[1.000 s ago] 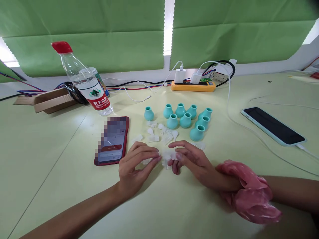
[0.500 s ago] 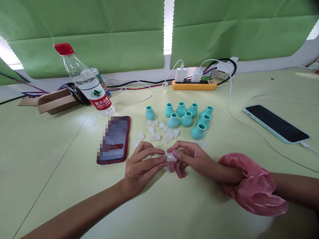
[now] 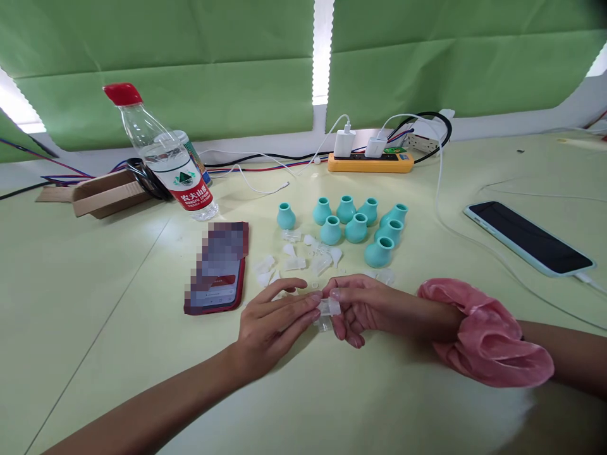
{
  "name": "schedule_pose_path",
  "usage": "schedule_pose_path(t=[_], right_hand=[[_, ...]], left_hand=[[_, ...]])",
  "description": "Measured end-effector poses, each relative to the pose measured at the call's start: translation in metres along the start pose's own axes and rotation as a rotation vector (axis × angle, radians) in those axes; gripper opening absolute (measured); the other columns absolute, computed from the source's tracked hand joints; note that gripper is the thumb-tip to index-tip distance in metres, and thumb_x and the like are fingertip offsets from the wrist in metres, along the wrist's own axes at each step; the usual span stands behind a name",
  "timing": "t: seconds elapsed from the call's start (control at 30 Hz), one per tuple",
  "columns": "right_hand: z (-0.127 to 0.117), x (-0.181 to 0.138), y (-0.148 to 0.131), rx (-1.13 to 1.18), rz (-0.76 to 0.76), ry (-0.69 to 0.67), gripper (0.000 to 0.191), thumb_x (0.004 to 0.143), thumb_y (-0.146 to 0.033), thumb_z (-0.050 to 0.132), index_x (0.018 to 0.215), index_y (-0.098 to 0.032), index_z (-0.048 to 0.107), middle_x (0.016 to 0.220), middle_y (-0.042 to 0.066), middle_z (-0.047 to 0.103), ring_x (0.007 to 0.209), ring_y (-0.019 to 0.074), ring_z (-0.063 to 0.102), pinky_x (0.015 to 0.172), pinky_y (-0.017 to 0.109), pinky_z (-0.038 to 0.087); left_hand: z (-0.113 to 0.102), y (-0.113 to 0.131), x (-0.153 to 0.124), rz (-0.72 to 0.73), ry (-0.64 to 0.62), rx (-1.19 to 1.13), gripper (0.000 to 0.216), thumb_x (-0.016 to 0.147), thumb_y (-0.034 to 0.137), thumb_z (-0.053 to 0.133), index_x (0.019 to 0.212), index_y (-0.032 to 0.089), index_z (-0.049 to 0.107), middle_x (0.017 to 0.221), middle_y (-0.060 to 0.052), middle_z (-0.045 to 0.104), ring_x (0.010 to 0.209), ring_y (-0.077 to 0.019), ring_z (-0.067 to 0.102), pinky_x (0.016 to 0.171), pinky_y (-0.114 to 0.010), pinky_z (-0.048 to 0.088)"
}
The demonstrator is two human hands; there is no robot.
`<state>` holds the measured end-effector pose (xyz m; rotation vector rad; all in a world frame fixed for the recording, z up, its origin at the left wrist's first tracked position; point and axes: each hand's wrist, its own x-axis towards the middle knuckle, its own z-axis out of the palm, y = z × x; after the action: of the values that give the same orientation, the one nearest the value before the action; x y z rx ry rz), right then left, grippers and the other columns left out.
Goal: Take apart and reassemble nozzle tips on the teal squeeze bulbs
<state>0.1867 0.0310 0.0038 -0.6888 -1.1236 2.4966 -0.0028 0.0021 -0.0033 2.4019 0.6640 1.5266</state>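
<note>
A small translucent plastic piece [image 3: 327, 308] is pinched between both hands, just above the table. My left hand [image 3: 275, 319] grips its left side with the fingertips, the index finger raised a little. My right hand [image 3: 363, 306] holds it from the right between thumb and index finger, the other fingers curled below. Part of the piece is hidden by the fingers. Beyond the hands lie several loose translucent plastic pieces [image 3: 294, 263]. Behind them stand several turquoise bulb-shaped pieces with open necks [image 3: 356, 228].
A red-cased phone [image 3: 222, 265] lies at left, near a tilted water bottle [image 3: 176, 165] and a cardboard box [image 3: 107, 194]. An orange power strip [image 3: 370, 163] with chargers sits at the back. Another phone [image 3: 528, 237] with a white cable [image 3: 441, 189] lies at right.
The left index finger has lifted off the plastic piece. My right hand has shifted slightly, and more of the piece shows between the fingers. The other objects stay in place.
</note>
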Motion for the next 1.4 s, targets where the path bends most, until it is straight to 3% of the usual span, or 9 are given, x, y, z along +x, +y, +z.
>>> schedule_pose_path(t=[0.2,0.53,0.83,1.4], right_hand=[[0.001,-0.003,0.002,0.09,0.021,0.031,0.017,0.085,-0.026,0.043,0.097,-0.016,0.05,0.062,0.001,0.059,0.048,0.0072,0.054,0.047,0.018,0.041],[0.012,-0.003,0.015,0.005,-0.157,0.194,0.02,0.077,-0.031,0.055,0.084,-0.014,0.047,0.06,0.003,0.061,0.051,0.0108,0.056,0.051,0.024,0.043],[0.019,-0.005,0.016,-0.128,-0.203,0.221,0.026,0.078,-0.041,0.051,0.079,-0.016,0.043,0.06,0.002,0.061,0.051,0.0113,0.056,0.051,0.025,0.042],[0.019,-0.006,0.015,-0.149,-0.194,0.235,0.029,0.077,-0.043,0.051,0.082,-0.016,0.042,0.059,0.001,0.059,0.052,0.0114,0.055,0.051,0.026,0.041]], left_hand=[[0.001,0.0,0.004,-0.018,-0.029,-0.023,0.034,0.067,-0.004,0.06,0.097,0.01,0.059,0.081,-0.008,0.069,0.072,-0.0151,0.062,0.071,-0.035,0.054],[0.002,0.0,0.004,-0.143,-0.014,-0.04,0.029,0.066,-0.002,0.062,0.093,0.01,0.063,0.083,-0.011,0.068,0.071,-0.0159,0.061,0.061,-0.029,0.055],[0.001,0.001,0.005,-0.12,-0.053,-0.045,0.036,0.067,-0.001,0.06,0.1,0.013,0.059,0.088,-0.012,0.067,0.076,-0.0178,0.059,0.063,-0.035,0.054],[0.002,0.002,0.006,-0.086,-0.09,-0.05,0.035,0.067,-0.004,0.055,0.099,0.01,0.059,0.087,-0.015,0.066,0.078,-0.0199,0.06,0.065,-0.037,0.052]])
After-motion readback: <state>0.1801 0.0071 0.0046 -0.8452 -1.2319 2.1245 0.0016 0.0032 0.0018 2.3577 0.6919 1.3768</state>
